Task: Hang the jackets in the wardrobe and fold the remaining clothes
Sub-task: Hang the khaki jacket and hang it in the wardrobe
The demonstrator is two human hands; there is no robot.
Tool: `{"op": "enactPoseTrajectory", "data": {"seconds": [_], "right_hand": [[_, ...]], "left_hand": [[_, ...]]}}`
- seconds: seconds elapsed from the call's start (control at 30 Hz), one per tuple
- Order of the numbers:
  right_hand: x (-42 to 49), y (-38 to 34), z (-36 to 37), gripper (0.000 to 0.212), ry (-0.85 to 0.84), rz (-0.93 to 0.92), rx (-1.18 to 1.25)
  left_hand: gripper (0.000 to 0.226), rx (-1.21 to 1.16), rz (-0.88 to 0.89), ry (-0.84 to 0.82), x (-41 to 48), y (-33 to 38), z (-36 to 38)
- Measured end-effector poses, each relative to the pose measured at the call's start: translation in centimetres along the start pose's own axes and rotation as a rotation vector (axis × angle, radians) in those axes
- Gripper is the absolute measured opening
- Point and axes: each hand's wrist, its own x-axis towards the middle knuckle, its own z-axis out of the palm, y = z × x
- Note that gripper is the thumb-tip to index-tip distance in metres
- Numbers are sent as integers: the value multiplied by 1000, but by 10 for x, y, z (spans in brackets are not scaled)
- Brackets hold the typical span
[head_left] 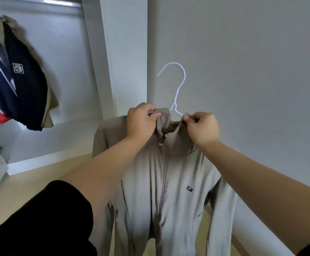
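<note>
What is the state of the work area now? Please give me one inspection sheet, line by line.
Surface: pale wooden floor; no table seen.
Job's things: beige jacket on a white hanger, zip closed, hook free and not on the rail; dark jackets hang in the wardrobe.
Clutter: nothing seen.
Grippers: left hand and right hand each pinch the collar.
Cables: nothing seen.
Surroundings: white wardrobe frame, plain grey wall.
</note>
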Motion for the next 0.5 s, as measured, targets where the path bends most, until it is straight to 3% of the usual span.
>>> {"op": "enactPoseTrajectory", "data": {"seconds": [0.23,0.33,0.43,0.5], "right_hand": [[62,-141,-38,22,-370,285,181],[76,-210,-60,24,-621,488,359],[82,-264,-69,25,-807,601,579],[86,-304,-69,24,-817,624,637]], "left_hand": [[10,85,-43,-155,121,50,-86],[5,158,-38,-293,173,74,-137],[13,250,-71,-387,217,92,-186],[29,304,-126,-452,241,103,-224]]}}
